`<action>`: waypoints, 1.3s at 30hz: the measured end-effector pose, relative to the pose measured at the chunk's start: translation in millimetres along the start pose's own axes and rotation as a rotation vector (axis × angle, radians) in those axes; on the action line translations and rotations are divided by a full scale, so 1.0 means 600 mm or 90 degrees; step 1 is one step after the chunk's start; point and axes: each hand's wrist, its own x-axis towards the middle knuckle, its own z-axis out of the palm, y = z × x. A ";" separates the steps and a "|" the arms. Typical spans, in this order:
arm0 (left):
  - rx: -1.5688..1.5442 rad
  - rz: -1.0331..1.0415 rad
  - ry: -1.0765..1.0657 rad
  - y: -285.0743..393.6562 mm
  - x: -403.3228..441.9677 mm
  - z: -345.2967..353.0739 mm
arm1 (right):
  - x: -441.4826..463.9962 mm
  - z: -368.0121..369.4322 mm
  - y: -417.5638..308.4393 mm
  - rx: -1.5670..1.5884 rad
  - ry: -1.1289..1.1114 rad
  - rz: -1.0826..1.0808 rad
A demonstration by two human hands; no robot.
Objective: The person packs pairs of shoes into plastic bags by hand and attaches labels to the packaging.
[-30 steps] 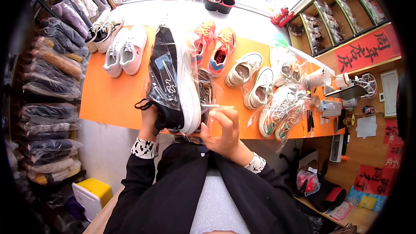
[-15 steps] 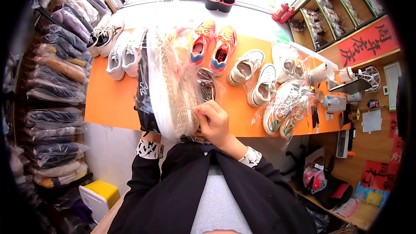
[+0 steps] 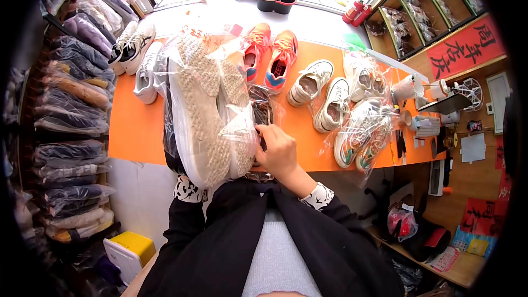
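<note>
A pair of sneakers in a clear plastic bag [image 3: 240,124] is tipped up in front of me, their beige textured soles [image 3: 201,99] facing the camera. My right hand [image 3: 278,151] pinches the bag's right edge between thumb and fingers. Behind the left side of the pair, my left hand is hidden; only its patterned cuff [image 3: 190,188] shows below the shoes. A dark shoe or item in plastic [image 3: 261,107] lies just beyond my right hand. Orange sneakers [image 3: 282,60] stand past the bag.
The orange table [image 3: 137,143] also bears white sneakers [image 3: 336,104], bagged sneakers [image 3: 360,132] on the right and black-and-white sneakers [image 3: 137,47] on the left. Shelves of bagged items [image 3: 71,110] line the left wall. A yellow-lidded box [image 3: 132,246] sits on the floor.
The bagged sneakers have turned so their soles face the camera more fully, and they have shifted a little left. My right hand still pinches the plastic, slightly farther right.
</note>
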 end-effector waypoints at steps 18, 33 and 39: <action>0.018 0.023 0.017 0.007 0.000 -0.010 | -0.038 -0.034 -0.017 0.104 -0.205 -0.027; 0.142 0.136 -0.075 0.093 0.043 0.013 | 0.031 -0.077 -0.067 0.134 0.002 -0.152; 0.068 0.083 -0.053 0.106 0.046 0.035 | 0.018 -0.042 -0.053 0.001 0.009 -0.178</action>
